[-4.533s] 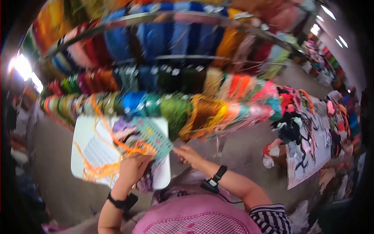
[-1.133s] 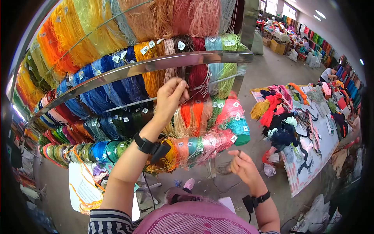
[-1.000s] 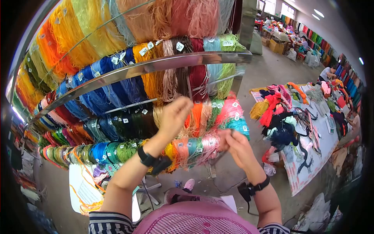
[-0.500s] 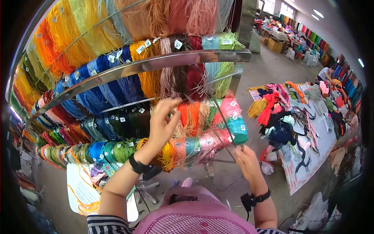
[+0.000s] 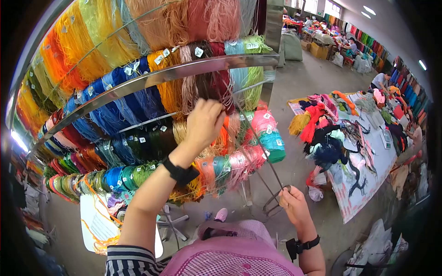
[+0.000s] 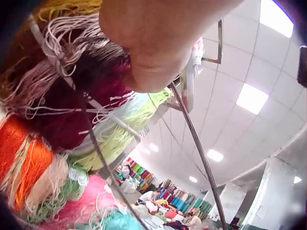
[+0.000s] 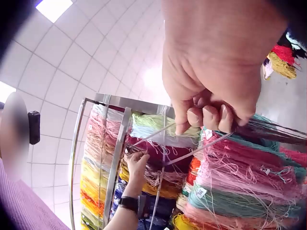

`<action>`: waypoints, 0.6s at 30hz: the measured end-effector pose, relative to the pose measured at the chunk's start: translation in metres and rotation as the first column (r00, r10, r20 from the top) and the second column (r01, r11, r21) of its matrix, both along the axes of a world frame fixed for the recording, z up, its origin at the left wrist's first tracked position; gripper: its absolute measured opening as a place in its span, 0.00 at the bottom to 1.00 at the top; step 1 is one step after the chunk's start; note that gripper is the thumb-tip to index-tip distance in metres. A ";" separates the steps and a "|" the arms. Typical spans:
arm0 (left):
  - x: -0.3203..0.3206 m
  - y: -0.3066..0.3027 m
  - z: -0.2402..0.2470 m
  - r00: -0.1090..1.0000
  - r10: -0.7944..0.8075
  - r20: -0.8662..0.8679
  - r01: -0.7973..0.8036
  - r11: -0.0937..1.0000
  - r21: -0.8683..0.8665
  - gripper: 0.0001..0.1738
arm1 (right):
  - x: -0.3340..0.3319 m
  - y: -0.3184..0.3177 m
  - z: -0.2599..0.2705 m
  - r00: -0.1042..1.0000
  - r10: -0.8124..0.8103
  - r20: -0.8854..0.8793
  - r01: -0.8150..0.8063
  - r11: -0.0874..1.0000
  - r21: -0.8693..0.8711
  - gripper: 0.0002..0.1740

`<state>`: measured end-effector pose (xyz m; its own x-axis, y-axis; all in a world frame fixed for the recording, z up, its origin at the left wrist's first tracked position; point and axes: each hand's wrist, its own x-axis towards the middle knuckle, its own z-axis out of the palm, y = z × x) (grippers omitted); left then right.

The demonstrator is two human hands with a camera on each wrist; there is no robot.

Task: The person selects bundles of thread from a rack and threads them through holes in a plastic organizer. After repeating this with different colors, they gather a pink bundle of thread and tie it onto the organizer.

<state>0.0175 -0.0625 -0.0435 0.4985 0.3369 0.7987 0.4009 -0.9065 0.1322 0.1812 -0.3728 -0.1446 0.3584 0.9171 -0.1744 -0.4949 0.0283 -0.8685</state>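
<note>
Dark strands (image 7: 273,130): stretched taut from maroon hank (image 5: 220,86) on upper rail (image 5: 138,82) of yarn rack, down to right hand (image 5: 293,205). Its fingers (image 7: 211,115) are curled tight round them, low beside pink hanks (image 5: 248,161). Left hand (image 5: 204,123): raised against maroon hank, fingers bent; whether they pinch yarn cannot be told. Desk (image 5: 363,184): at right, bearing loose yarn piles

Bright ceiling panels glare overhead — fisheye edges dark, near hand perhaps blurred.

A long table (image 5: 368,181) heaped with yarn bundles (image 5: 311,125) stands well apart from a white board (image 5: 94,221).
</note>
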 end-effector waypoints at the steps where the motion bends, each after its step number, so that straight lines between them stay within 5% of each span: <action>1: -0.005 -0.007 -0.010 0.998 -0.031 -0.049 0.027 0.996 -0.082 0.05 | 0.000 0.001 0.002 0.999 0.035 0.029 -0.035 0.999 0.011 0.07; 5: -0.031 -0.037 -0.036 0.999 0.031 0.011 -0.029 0.983 -0.182 0.03 | -0.008 0.004 0.006 0.995 0.066 0.073 -0.064 0.997 -0.034 0.07; 9: -0.050 -0.094 -0.069 0.962 -0.269 0.037 0.264 0.893 -0.365 0.05 | -0.022 0.011 0.007 0.973 0.188 0.134 -0.174 0.978 -0.110 0.08; 14: -0.062 -0.170 -0.111 0.854 -0.510 -0.099 0.376 0.738 -0.560 0.04 | -0.052 0.025 0.001 0.935 0.236 0.265 -0.195 0.966 -0.170 0.11; 16: -0.060 -0.189 -0.128 0.745 -0.652 -0.140 0.449 0.646 -0.617 0.06 | -0.061 0.032 -0.015 0.907 0.137 0.399 -0.167 0.985 0.040 0.10; 17: -0.060 -0.195 -0.135 0.747 -0.650 -0.137 0.446 0.644 -0.622 0.06 | -0.060 0.030 -0.016 0.907 0.143 0.397 -0.170 0.985 0.034 0.10; 18: -0.060 -0.199 -0.142 0.726 -0.683 -0.083 0.420 0.535 -0.733 0.08 | -0.059 0.028 -0.014 0.966 0.247 0.076 -0.254 0.962 0.100 0.08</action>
<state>-0.0426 -0.2610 -0.1857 0.9385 0.2370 0.2510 -0.0178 -0.6930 0.7208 0.1223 -0.3447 -0.1582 0.1221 0.9911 -0.0539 -0.4431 0.0058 -0.8965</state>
